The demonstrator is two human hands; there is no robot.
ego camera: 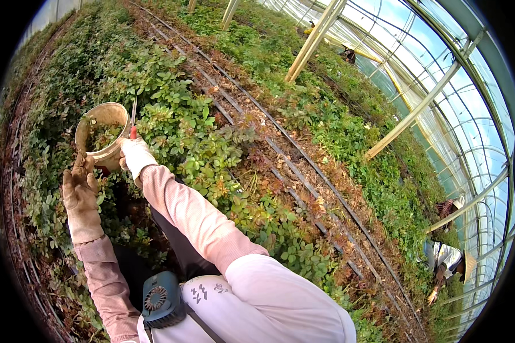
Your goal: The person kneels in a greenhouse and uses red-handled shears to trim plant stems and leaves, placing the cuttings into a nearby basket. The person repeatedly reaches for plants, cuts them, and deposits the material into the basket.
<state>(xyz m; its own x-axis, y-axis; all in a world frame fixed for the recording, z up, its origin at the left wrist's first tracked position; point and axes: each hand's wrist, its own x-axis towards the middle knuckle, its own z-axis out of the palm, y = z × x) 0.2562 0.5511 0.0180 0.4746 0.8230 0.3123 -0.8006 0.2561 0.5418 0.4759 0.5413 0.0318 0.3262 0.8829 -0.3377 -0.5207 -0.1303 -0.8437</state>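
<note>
A dirty white bucket with leafy cuttings inside stands among low leafy plants at the left. My left hand, in a soiled work glove, is just below the bucket's near rim. Its palm is turned up, the fingers are apart and I see nothing held; whether the fingertips touch the rim is unclear. In my right hand, also gloved, is a red-handled tool with a slim metal blade pointing away from me. That hand is against the bucket's right side, its fingers partly hidden.
Dark irrigation pipes run along the strip of dry leaves to my right. Wooden posts rise from the beds under the greenhouse frame. At the far right a person in a straw hat bends over plants. A portable fan hangs at my chest.
</note>
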